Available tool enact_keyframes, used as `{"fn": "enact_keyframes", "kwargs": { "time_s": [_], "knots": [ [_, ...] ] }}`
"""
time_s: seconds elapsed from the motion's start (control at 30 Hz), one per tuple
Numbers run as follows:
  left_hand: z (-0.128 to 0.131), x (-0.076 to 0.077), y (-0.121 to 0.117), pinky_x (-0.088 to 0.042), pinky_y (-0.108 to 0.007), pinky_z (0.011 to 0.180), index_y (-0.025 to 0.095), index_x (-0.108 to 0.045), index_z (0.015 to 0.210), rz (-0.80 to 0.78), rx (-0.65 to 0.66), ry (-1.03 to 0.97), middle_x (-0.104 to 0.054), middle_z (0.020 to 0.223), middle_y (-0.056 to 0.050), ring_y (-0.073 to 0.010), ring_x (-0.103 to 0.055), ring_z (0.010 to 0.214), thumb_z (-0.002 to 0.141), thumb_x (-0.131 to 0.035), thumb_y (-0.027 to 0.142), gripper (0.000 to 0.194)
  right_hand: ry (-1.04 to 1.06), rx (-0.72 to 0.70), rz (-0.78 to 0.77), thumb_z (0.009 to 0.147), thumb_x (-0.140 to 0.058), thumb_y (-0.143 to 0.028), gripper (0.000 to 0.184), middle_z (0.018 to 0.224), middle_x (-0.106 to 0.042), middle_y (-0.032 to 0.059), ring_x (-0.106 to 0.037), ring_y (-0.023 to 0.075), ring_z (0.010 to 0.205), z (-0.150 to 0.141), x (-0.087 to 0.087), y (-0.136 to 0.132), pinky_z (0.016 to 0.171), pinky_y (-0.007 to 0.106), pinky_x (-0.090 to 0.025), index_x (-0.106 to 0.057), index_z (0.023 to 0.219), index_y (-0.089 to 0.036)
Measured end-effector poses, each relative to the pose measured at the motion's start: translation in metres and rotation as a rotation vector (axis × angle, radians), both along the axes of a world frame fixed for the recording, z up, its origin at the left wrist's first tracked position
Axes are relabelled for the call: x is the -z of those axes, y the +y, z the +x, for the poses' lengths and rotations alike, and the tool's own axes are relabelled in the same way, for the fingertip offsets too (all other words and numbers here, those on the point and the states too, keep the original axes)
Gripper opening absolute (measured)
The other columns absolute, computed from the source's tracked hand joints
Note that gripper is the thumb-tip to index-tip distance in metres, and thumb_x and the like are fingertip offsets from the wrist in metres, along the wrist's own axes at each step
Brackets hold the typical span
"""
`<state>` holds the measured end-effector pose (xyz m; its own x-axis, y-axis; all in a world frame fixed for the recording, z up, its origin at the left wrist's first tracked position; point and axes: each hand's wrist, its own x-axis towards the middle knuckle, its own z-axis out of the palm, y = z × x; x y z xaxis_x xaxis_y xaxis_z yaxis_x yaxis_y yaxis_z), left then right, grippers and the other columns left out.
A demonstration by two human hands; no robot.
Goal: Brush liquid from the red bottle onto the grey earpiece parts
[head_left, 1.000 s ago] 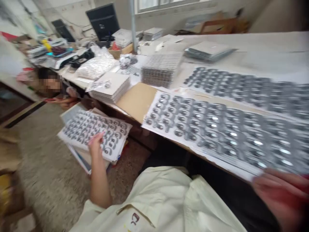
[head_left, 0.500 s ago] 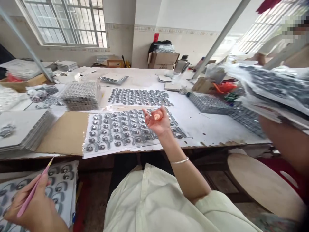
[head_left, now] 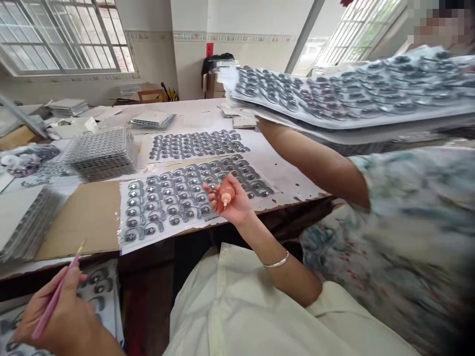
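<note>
In my left hand (head_left: 61,306), at the lower left, the fingers grip a slim pink pencil-like stick (head_left: 55,299) with its pale pointed tip upward. My right hand (head_left: 232,200) is palm up, with fingers curled round a small pink squeeze bottle (head_left: 225,192), its narrow nozzle pointing towards me. Behind that hand, on the table edge, lies a white sheet with rows of curved grey metal pieces (head_left: 172,195) bearing round shiny centres. Another such sheet (head_left: 198,144) lies farther back. Below my left hand is a stack of similar sheets (head_left: 111,287), partly hidden.
At the right, a person's arm (head_left: 315,158) carries a stack of sheets (head_left: 334,116) with similar pieces over the table. Bare cardboard (head_left: 79,212), a stack of grey boards (head_left: 29,217) and a stack of grid-like trays (head_left: 100,153) occupy the table's left.
My view has swung right from the side stack to the table. Both hands now show clearly with the stick and bottle. The other person has come closer, carrying sheets in from the right.
</note>
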<state>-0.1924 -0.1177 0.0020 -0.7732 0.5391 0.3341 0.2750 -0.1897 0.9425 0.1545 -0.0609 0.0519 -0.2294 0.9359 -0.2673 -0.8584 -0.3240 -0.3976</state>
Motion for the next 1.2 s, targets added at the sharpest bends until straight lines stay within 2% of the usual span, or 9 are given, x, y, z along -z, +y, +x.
{"fn": "enact_keyframes", "kwargs": {
  "time_s": [0.07, 0.13, 0.33, 0.53, 0.73, 0.93, 1.07, 1.13, 1.2],
  "knots": [
    [0.008, -0.001, 0.005, -0.045, -0.03, 0.048, 0.021, -0.076, 0.077, 0.151, -0.055, -0.05, -0.065, 0.063, 0.001, -0.0153, -0.055, 0.053, 0.056, -0.079, 0.022, 0.021, 0.001, -0.019, 0.001, 0.087, -0.045, -0.057, 0.05, 0.096, -0.069, 0.0077, -0.059, 0.0101, 0.064, -0.003, 0.002, 0.0, 0.053, 0.022, -0.053, -0.058, 0.064, -0.014],
    [0.011, 0.001, 0.008, -0.047, -0.031, 0.052, 0.019, -0.076, 0.077, 0.182, -0.063, -0.079, -0.066, 0.062, 0.001, -0.0158, -0.057, 0.053, 0.054, -0.081, 0.02, 0.024, 0.005, -0.048, 0.0, 0.087, -0.047, -0.057, 0.049, 0.095, -0.069, 0.0078, -0.059, 0.0103, 0.064, -0.007, 0.004, 0.001, 0.053, 0.022, -0.053, -0.058, 0.065, -0.014],
    [0.008, 0.004, 0.006, -0.051, -0.032, 0.055, 0.014, -0.075, 0.077, 0.179, -0.11, -0.131, -0.067, 0.063, 0.0, -0.0131, -0.056, 0.05, 0.051, -0.085, 0.026, 0.031, 0.001, -0.12, -0.023, 0.084, -0.055, -0.054, 0.044, 0.093, -0.068, 0.0071, -0.058, 0.0103, 0.062, -0.023, 0.009, -0.001, 0.052, 0.022, -0.052, -0.057, 0.068, -0.013],
    [0.013, 0.004, -0.002, -0.047, -0.026, 0.052, 0.013, -0.075, 0.089, 0.103, -0.101, -0.118, -0.066, 0.063, 0.0, -0.0112, -0.056, 0.052, 0.059, -0.084, 0.028, 0.035, 0.02, -0.166, -0.03, 0.08, -0.061, -0.051, 0.039, 0.09, -0.065, 0.0055, -0.056, 0.009, 0.062, -0.028, 0.01, -0.006, 0.053, 0.021, -0.052, -0.057, 0.071, -0.014],
    [0.02, 0.004, 0.003, -0.048, -0.028, 0.055, 0.015, -0.074, 0.086, 0.119, -0.049, -0.14, -0.066, 0.065, 0.001, -0.0114, -0.057, 0.053, 0.059, -0.084, 0.024, 0.03, 0.044, -0.156, -0.083, 0.081, -0.06, -0.049, 0.037, 0.084, -0.065, 0.005, -0.052, 0.0086, 0.059, -0.019, 0.009, -0.009, 0.051, 0.02, -0.05, -0.057, 0.071, -0.014],
    [0.026, 0.005, 0.006, -0.047, -0.025, 0.054, 0.014, -0.074, 0.089, 0.08, -0.016, -0.084, -0.068, 0.068, 0.001, -0.011, -0.057, 0.054, 0.06, -0.083, 0.027, 0.033, 0.072, -0.098, -0.051, 0.081, -0.061, -0.045, 0.034, 0.089, -0.067, 0.0073, -0.055, 0.0095, 0.061, 0.004, 0.021, -0.007, 0.051, 0.02, -0.051, -0.058, 0.071, -0.013],
    [0.053, -0.022, 0.047, -0.049, -0.026, 0.056, 0.014, -0.073, 0.083, 0.057, 0.057, 0.008, -0.064, 0.061, 0.002, -0.0133, -0.058, 0.056, 0.065, -0.078, 0.034, 0.028, 0.022, -0.036, 0.007, 0.081, -0.061, -0.046, 0.034, 0.104, -0.069, 0.0074, -0.062, 0.012, 0.07, 0.015, 0.017, 0.003, 0.054, 0.022, -0.054, -0.058, 0.07, -0.015],
    [0.084, -0.043, 0.09, -0.049, -0.024, 0.057, 0.015, -0.074, 0.084, -0.031, 0.33, 0.094, -0.065, 0.065, 0.001, -0.0139, -0.06, 0.061, 0.071, -0.073, 0.034, 0.024, 0.0, -0.035, 0.03, 0.08, -0.062, -0.047, 0.035, 0.11, -0.068, 0.0068, -0.063, 0.0122, 0.072, 0.015, 0.011, 0.006, 0.055, 0.022, -0.055, -0.059, 0.069, -0.015],
    [0.119, -0.063, 0.142, -0.049, -0.022, 0.061, 0.014, -0.072, 0.092, -0.255, 0.633, 0.178, -0.069, 0.077, -0.001, -0.0139, -0.063, 0.068, 0.077, -0.067, 0.031, 0.024, -0.002, -0.061, 0.049, 0.078, -0.064, -0.047, 0.034, 0.114, -0.067, 0.0065, -0.064, 0.0113, 0.071, 0.014, 0.006, 0.004, 0.056, 0.022, -0.055, -0.06, 0.069, -0.015]
  ]
}}
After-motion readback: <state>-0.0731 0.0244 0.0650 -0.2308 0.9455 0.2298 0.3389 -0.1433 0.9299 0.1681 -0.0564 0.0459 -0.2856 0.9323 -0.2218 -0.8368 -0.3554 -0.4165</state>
